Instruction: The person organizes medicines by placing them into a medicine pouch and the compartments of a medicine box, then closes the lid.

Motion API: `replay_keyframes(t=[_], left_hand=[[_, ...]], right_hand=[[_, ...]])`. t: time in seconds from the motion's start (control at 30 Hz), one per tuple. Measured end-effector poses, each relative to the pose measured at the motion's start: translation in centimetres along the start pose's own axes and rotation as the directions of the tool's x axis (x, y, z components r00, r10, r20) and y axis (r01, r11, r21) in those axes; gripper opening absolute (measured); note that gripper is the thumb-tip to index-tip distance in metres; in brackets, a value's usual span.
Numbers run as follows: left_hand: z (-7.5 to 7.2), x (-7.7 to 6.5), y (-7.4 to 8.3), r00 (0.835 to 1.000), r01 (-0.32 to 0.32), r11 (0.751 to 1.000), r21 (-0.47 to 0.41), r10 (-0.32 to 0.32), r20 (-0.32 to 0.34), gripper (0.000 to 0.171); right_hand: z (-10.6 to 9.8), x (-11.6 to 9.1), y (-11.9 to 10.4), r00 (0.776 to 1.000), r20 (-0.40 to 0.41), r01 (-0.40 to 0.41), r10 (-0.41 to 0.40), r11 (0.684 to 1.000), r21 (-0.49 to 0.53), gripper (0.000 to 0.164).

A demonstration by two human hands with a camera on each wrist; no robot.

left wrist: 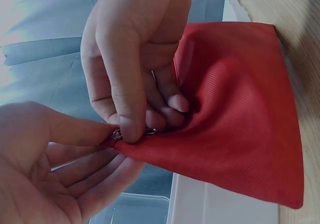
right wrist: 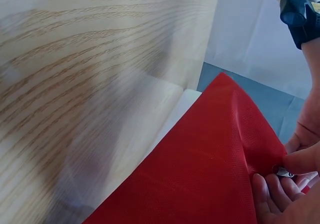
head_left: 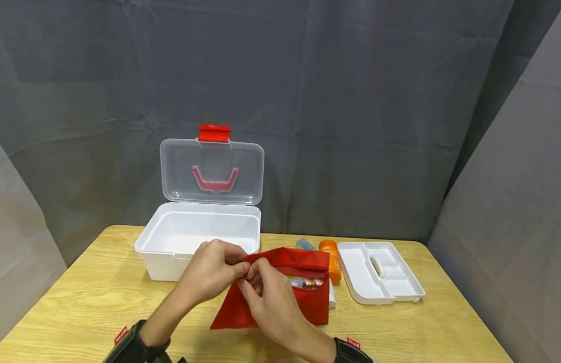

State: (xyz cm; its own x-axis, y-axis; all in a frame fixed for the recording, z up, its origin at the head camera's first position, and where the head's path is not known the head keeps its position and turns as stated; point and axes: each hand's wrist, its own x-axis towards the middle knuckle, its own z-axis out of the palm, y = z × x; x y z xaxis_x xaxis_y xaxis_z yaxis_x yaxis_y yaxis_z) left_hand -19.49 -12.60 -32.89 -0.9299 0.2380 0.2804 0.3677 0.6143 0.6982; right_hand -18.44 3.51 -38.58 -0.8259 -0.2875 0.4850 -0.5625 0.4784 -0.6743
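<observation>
Two hands (head_left: 212, 275) (head_left: 275, 305) together on red pouch (head_left: 312, 305)

The head camera looks forward and down across the table (head_left: 94, 292). Both wrist cameras, up close, share the red pouch (left wrist: 240, 129).

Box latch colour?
Red; the latch shows best in the head view.

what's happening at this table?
A person is working the zipper of a red pouch: the left hand grips its end while the right hand pinches the metal zipper pull. Some contents show through the pouch's opening. Behind, a white box stands with its lid up; an orange bottle and a white tray sit to the right.
</observation>
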Motion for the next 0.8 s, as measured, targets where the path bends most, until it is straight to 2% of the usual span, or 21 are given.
replay_keyframes(t=[0.37,0.8], left_hand=[[0.27,0.04,-0.20,0.999,-0.024,0.999,0.035,0.025,-0.030,0.017],[0.38,0.00,-0.64,0.996,-0.038,0.998,0.040,0.041,-0.078,0.017]], right_hand=[[0.01,0.17,0.04,0.999,-0.002,-0.036,0.036,0.999,0.024,0.011],[-0.39,0.65,-0.19,0.997,-0.002,-0.081,0.082,0.989,0.125,0.011]])
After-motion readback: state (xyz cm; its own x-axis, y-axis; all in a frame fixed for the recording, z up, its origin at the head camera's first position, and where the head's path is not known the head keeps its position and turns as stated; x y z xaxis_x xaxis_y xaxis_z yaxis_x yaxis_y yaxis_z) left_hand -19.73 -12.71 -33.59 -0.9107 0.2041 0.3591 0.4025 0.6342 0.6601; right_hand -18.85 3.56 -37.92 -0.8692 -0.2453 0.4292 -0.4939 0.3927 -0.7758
